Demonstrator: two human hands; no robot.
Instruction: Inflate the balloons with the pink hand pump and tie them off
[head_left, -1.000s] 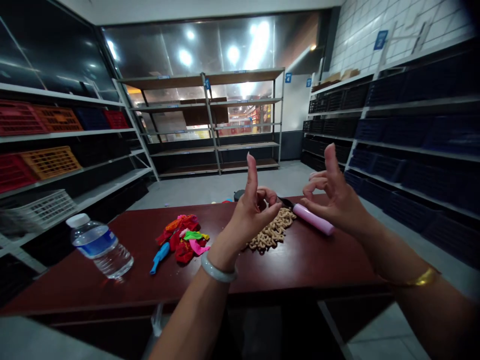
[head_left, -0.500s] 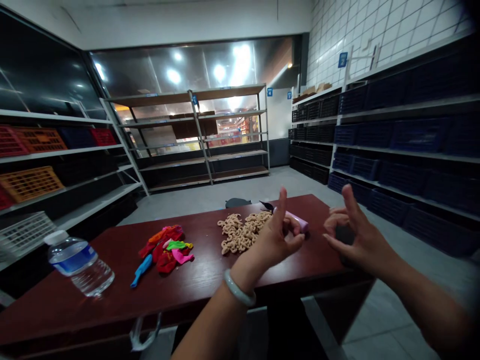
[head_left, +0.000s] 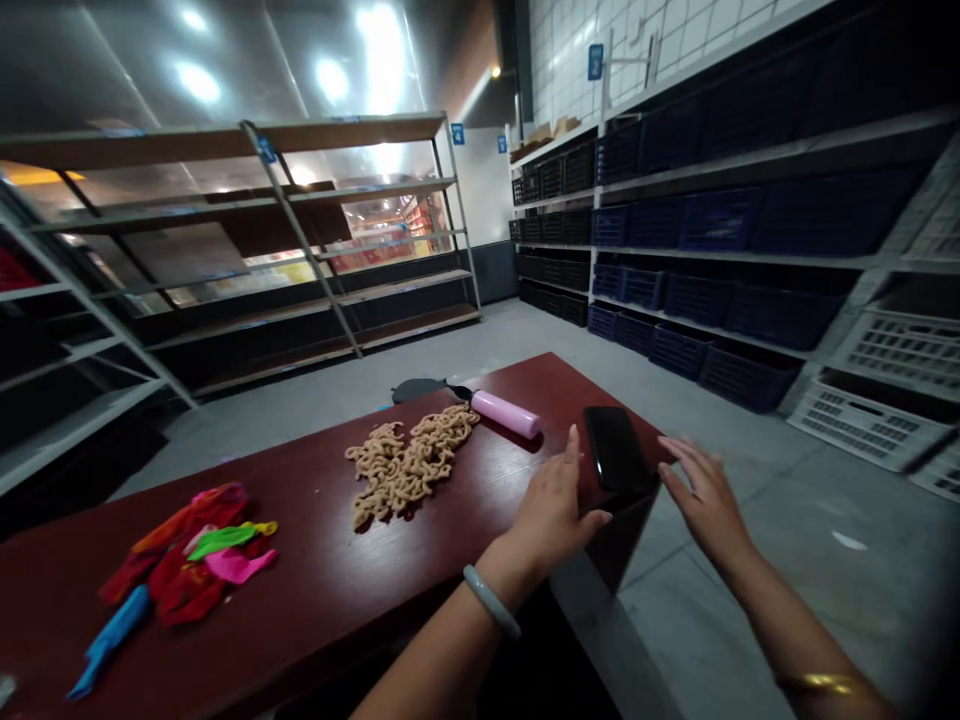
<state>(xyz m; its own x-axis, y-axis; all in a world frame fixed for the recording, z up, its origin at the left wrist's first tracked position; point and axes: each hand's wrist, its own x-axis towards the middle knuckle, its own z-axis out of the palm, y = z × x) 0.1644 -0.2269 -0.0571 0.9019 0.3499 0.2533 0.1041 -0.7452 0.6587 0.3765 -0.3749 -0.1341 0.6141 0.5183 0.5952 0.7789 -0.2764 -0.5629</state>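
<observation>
A black phone lies near the right end of the dark red table. My left hand, with a pale bangle at the wrist, is just left of the phone, fingers stretched out and holding nothing. On the phone's other side, past the table's edge, my right hand is spread and bare, slightly blurred. A pink cylinder rests behind my left hand. Left of it is a pile of beige curled pieces. Limp balloons in red, green, pink and blue lie farther left.
Empty-looking metal shelves stand behind the table. Shelves with dark blue crates line the right side, with white crates at the far right. A dark round object shows beyond the table's far edge.
The view has swung right, bringing the phone into full sight and taking the water bottle out of view. Both hands have gone from curled fingers with one raised to outstretched fingers, on either side of the phone.
</observation>
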